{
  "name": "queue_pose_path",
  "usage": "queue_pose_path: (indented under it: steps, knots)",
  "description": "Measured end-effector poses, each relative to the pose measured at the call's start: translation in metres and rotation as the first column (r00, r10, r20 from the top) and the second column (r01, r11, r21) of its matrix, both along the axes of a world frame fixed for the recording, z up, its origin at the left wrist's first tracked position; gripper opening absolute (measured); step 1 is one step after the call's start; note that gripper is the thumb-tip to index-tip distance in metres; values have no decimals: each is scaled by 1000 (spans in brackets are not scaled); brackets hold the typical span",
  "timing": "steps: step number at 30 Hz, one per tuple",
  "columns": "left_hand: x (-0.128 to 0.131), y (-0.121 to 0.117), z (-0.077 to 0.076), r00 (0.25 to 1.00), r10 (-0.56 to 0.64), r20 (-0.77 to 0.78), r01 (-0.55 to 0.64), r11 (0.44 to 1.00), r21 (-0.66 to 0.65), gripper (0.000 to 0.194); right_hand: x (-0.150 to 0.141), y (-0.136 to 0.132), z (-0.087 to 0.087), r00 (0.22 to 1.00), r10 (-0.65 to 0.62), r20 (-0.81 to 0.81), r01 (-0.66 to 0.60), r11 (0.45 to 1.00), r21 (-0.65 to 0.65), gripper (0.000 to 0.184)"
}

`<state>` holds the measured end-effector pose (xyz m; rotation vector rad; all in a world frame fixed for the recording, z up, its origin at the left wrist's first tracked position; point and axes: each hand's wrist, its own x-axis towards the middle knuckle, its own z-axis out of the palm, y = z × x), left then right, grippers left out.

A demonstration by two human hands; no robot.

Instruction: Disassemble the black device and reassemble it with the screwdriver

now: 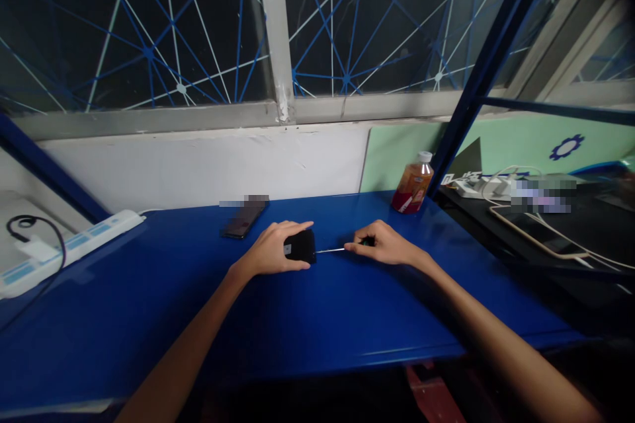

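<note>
My left hand (274, 248) grips a small black box-shaped device (301, 246) by its two long sides, thumb near me and fingers at the far side. A small pale label shows on its top. My right hand (381, 242) is closed round the dark handle of a screwdriver (331, 250). The thin metal shaft points left, and its tip meets the right end of the black device. Most of the handle is hidden in my fingers. Both hands are low over the blue tabletop (307, 317).
Behind my left hand lies a dark phone (245, 217). A bottle of reddish drink (413, 184) stands at the back right. On the left is a white power strip (74, 251) with a black cable. Another phone (536, 231) and cables lie on a dark surface to the right.
</note>
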<state>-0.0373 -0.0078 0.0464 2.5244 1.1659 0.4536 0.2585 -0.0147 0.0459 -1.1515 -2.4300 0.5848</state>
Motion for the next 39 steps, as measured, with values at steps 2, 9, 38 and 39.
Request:
queue_pose_path:
  steps: [2, 9, 38, 39]
  knots:
    - [1, 0, -1, 1000, -3, 0, 3, 1000, 1, 83, 0, 0, 0, 1000, -4, 2, 4, 1000, -1, 52]
    - [2, -2, 2, 1000, 0, -11, 0, 1000, 19, 81, 2, 1, -1, 1000, 1, 1, 0, 1000, -20, 51]
    - [4, -3, 2, 1000, -12, -12, 12, 999, 45, 80, 3, 3, -1, 1000, 5, -23, -6, 999, -42, 48]
    - [4, -3, 2, 1000, -10, -10, 11, 999, 52, 80, 3, 3, -2, 1000, 6, -26, -8, 999, -42, 48]
